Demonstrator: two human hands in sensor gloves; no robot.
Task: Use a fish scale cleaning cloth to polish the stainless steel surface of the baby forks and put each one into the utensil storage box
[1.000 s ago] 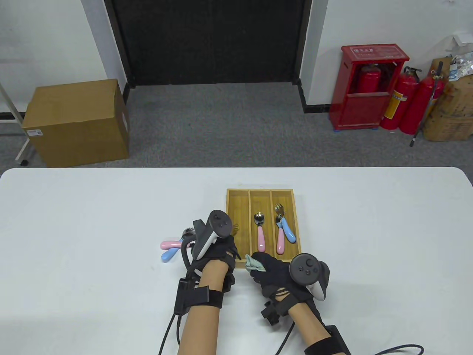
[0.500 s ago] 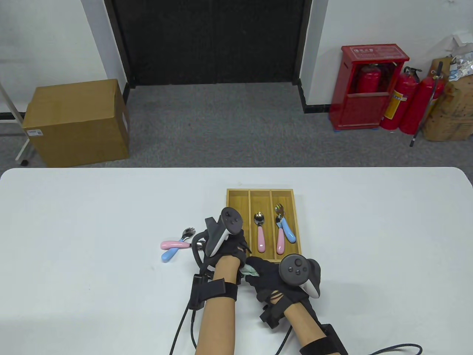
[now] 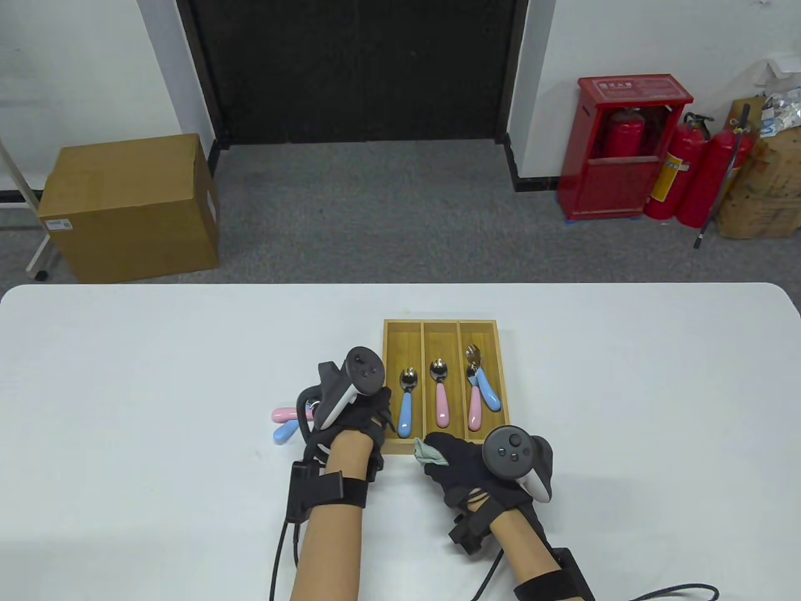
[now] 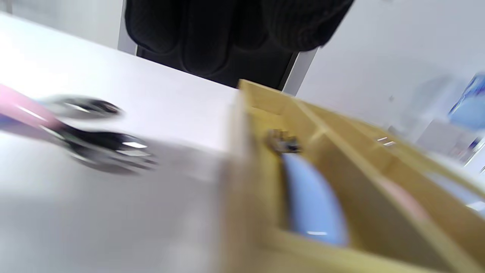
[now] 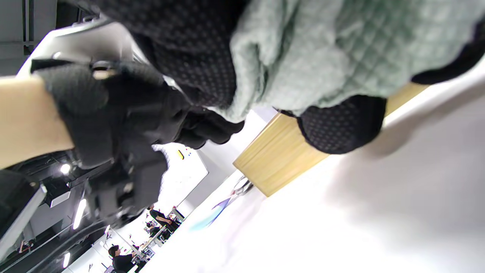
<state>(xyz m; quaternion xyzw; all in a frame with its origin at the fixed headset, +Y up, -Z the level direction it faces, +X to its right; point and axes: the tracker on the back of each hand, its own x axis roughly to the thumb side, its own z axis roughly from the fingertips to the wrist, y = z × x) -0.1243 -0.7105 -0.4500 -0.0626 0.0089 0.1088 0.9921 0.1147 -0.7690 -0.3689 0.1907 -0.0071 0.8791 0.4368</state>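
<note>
Our left hand (image 3: pixel 366 416) was just beside the left wall of the box (image 3: pixel 446 325), and its fingers were loose and held nothing. A moment before, that hand was over the left slot and hid it. Now a blue piece (image 3: pixel 405 402) lay in that slot, with its shiny round end pointing away from us. So we had just put one more clean piece away, and our left hand had pulled back to the left.

Our right hand (image 3: pixel 466 466) stayed at the near edge of the box. Its fingers were curled round the green cloth (image 3: pixel 430 452), as they were before.

The box now had something in all three slots. A pink piece (image 3: pixel 440 391) lay in the middle slot. A pink one and a blue one (image 3: pixel 479 391) lay crossed in the right slot.

Two more pieces (image 3: pixel 285 422), one pink and one blue, still lay on the counter (image 3: pixel 125 407) to the left. Our left hand covered their shiny ends from above, but the left wrist view showed them, though blurry. We think those come next, and they looked easy to reach. The tracker on the left hand hid part of them.

Past the counter stood a brown carton (image 3: pixel 128 203) and red fire bottles (image 3: pixel 679 169) on the floor.
</note>
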